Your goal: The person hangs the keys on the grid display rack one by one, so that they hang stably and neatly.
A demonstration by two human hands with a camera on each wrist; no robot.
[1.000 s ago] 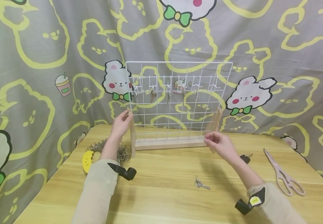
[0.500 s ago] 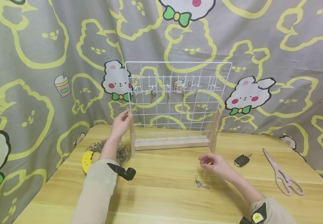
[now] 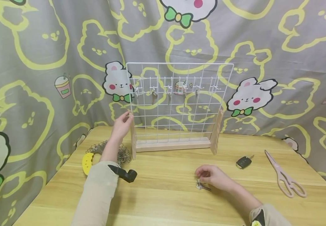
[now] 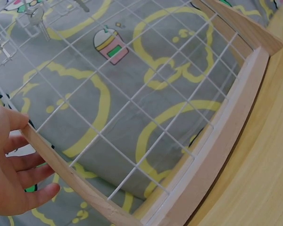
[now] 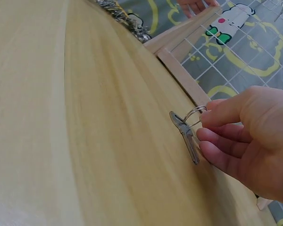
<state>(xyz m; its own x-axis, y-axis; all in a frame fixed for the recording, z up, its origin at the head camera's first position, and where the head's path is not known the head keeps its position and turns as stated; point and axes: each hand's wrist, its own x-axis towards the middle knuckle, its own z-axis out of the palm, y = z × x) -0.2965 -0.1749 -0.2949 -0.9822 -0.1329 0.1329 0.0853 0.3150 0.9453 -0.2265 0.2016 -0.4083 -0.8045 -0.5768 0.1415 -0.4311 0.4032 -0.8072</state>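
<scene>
In the head view a white wire grid rack (image 3: 163, 115) stands upright on a wooden base (image 3: 174, 145), with several keys hanging from its white hooks. My left hand (image 3: 122, 125) pinches the top of the rack's left wooden upright (image 4: 70, 172), its lower fingers spread apart. Low over the table, my right hand (image 3: 215, 178) pinches a metal key ring (image 5: 194, 112) between thumb and forefinger. A small silver key (image 5: 186, 136) hangs from that ring, close to the tabletop; whether it touches the wood I cannot tell.
A black car key (image 3: 243, 162) and pink scissors (image 3: 285, 175) lie to the right. Beside the left forearm are a yellow curved piece (image 3: 87, 163) and a heap of metal rings (image 3: 124, 156). A patterned curtain (image 3: 157, 37) closes off the back of the table (image 3: 157, 194).
My right hand has left the rack's lower right corner, come down towards me, and taken hold of the ring of the loose key. The left hand has stayed at the upright.
</scene>
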